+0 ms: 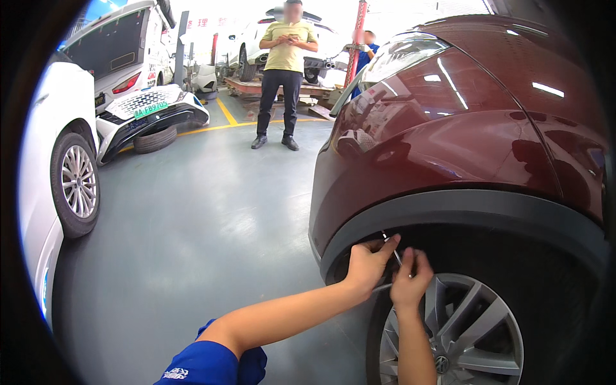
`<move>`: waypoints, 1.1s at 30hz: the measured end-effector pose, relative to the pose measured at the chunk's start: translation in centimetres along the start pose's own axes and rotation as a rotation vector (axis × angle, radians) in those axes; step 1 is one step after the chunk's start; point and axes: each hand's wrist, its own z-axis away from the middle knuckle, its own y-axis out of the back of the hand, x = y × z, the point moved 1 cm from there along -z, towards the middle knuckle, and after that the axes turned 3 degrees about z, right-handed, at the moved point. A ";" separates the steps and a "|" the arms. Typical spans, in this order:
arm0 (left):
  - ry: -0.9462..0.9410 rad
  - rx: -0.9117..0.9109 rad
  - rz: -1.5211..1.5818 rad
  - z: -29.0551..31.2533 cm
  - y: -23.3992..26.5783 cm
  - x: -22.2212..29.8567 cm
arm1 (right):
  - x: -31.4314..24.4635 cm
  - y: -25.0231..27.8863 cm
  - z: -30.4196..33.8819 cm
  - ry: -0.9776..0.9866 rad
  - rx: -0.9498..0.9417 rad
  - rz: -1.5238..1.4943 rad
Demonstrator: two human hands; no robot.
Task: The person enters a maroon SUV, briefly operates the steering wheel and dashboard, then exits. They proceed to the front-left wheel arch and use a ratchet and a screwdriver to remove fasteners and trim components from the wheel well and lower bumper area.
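Observation:
Both of my hands are at the front wheel arch of a dark red car. My left hand [367, 265] pinches the upper end of a slim, shiny metal rod-shaped tool [398, 257], close to the lower edge of the black arch trim [391, 217]. Lower on the same tool, the fingers of my right hand [412, 280] are closed round its end. The tool slants up toward the trim edge; its exact kind is hard to make out. Just below my hands is the silver alloy wheel [475, 321]. The arch's inside is dark.
A white car [48, 147] stands at the left, near a detached front bumper [154, 112] and a loose tyre [156, 140]. One person [285, 54] in a yellow shirt stands ahead; another in blue [367, 54] is behind, near a red post [357, 42] and a raised white car.

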 end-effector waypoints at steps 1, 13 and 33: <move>0.002 0.021 -0.006 0.2 0.0 0.1 | -0.5 0.0 0.1 0.468 0.120 0.227; 0.057 -0.016 0.213 0.6 -0.4 0.6 | -2.4 1.3 -0.4 -0.166 -0.077 -0.268; 0.131 -0.159 0.301 0.0 0.5 0.8 | -0.3 1.9 -1.5 -1.291 -0.308 -1.247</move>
